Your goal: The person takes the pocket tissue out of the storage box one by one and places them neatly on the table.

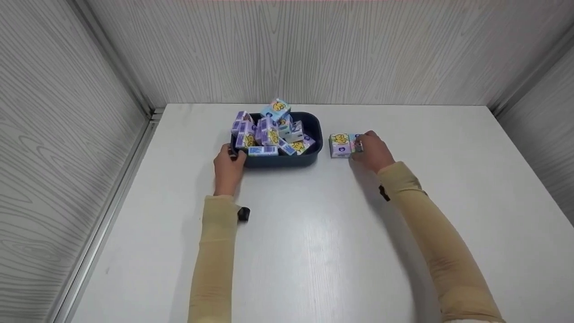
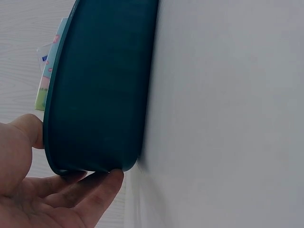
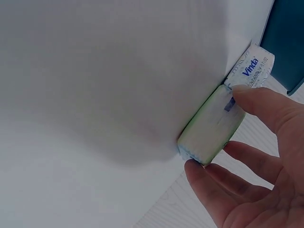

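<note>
The right hand (image 1: 374, 152) had its grip narrowed on a small pack (image 3: 211, 124) with green edges, thumb at the end nearer the tub (image 1: 287, 161) and fingers at the far end. This pack was on the tabletop (image 1: 291, 233), to the right of the tub. Between it and the tub lay a purple pack (image 1: 340, 146) with a yellow figure on top, end to end with the held one; in the right wrist view its side read "Vinda".

The left hand (image 1: 228, 166) had its grip on the tub's left end, thumb against the rim and fingers round the outer wall. Inside the tub, packs (image 1: 270, 132) were heaped at varied angles, crowding its left side and rising above the rim. A light blue pack (image 1: 276, 109) tilted on top at the tub's back, and a blue-sided pack (image 1: 263, 151) lay along its front edge.

Tan sleeves (image 1: 217, 251) reached toward the tub from in front, a dark device (image 1: 244, 214) at the left wrist. Behind the tub stood a pale wood-grain panel (image 1: 278, 54).
</note>
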Available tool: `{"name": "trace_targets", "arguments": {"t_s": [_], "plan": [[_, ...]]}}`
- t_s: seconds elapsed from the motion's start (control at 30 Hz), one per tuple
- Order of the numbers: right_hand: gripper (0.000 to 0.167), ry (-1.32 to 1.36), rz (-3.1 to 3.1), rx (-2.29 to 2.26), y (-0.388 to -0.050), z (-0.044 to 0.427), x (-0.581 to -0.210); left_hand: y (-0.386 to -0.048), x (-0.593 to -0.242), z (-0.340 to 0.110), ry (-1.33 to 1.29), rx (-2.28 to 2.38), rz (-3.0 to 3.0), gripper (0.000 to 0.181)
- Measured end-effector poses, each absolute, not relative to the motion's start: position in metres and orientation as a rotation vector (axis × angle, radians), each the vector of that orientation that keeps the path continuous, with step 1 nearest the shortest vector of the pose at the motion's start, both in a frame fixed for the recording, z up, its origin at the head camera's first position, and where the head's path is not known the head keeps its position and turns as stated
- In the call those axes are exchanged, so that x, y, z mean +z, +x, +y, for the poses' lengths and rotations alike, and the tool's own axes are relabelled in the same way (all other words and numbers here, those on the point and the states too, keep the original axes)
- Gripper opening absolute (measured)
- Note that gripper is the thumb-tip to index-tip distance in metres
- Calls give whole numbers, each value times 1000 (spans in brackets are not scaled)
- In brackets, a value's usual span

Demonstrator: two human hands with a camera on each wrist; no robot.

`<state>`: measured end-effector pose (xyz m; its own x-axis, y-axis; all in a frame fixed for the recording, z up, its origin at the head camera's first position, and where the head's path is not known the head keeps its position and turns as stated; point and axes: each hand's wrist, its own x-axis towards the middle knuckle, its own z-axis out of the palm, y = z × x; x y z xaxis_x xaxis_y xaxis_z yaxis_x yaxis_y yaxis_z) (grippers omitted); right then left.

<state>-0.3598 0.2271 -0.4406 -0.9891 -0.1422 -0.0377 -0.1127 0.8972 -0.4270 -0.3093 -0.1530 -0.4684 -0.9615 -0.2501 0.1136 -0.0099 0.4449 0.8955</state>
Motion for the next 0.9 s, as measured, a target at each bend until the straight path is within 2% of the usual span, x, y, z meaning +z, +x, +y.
{"name": "trace_targets", "arguments": {"t_s": [0.53,0.9], "plan": [[50,-260,3027,-584,-362,219,-434,-309,-467,-151,223,-1527,-2481,41],[63,-517,3014,-605,-367,173,-395,-311,-471,-153,228,-1514,-2479,41]]}}
